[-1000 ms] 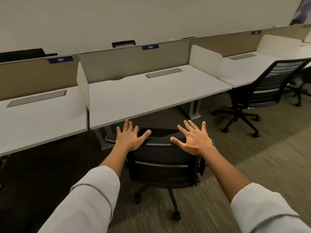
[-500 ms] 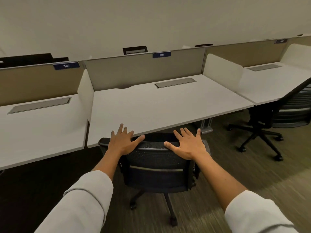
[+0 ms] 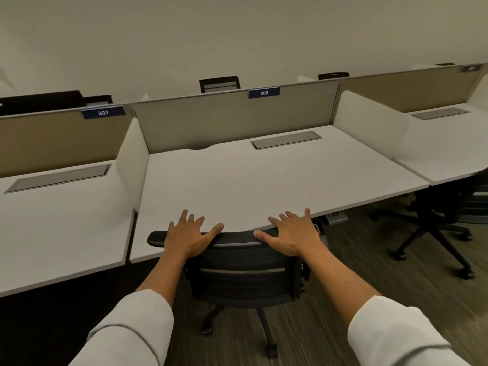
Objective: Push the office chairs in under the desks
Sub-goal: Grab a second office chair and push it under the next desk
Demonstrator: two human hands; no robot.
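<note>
Left hand (image 3: pixel 188 240) and right hand (image 3: pixel 291 235) flat, fingers spread, pressing top of chair (image 3: pixel 243 270) back; seat under middle bench (image 3: pixel 264 186), backrest at near edge, nearly in; second chair (image 3: pixel 433 223) at right bench left to push

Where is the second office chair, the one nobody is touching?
In the head view the second office chair stands at far right, partly under the neighbouring desk, right of the desk labelled 306.
</note>
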